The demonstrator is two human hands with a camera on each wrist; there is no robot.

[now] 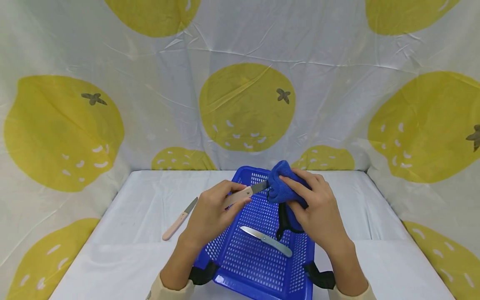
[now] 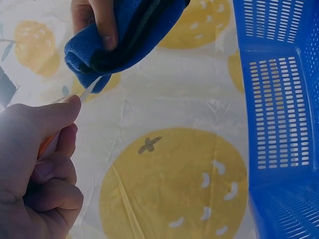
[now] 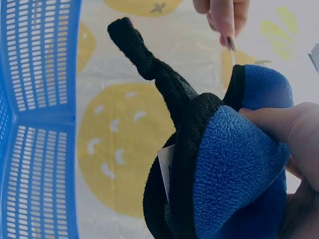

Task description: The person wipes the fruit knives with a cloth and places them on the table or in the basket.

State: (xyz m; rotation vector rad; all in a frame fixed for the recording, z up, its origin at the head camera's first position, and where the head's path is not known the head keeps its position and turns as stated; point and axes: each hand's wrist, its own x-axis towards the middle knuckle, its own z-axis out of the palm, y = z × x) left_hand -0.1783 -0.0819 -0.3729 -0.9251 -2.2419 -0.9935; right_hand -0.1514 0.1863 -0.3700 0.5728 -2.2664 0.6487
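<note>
My left hand (image 1: 211,210) grips the pale pink handle of a small knife (image 1: 240,196) above the basket, its blade pointing right. A folded blue cloth (image 1: 283,183) with black edging is held in my right hand (image 1: 318,208), pinched between thumb and fingers. The blade's tip goes into the cloth's fold and is hidden there. In the right wrist view the cloth (image 3: 234,169) hangs with a dark strap (image 3: 144,59) and a white tag. The left wrist view has the left hand (image 2: 45,164) curled round the handle, the blade (image 2: 89,89) meeting the cloth.
Beneath the hands stands a blue perforated basket (image 1: 225,277). A knife with a grey-blue handle (image 1: 275,246) lies in it. Left of the basket, another pink-handled knife (image 1: 174,227) lies on the white table (image 1: 123,250). A lemon-printed curtain (image 1: 322,108) hangs behind.
</note>
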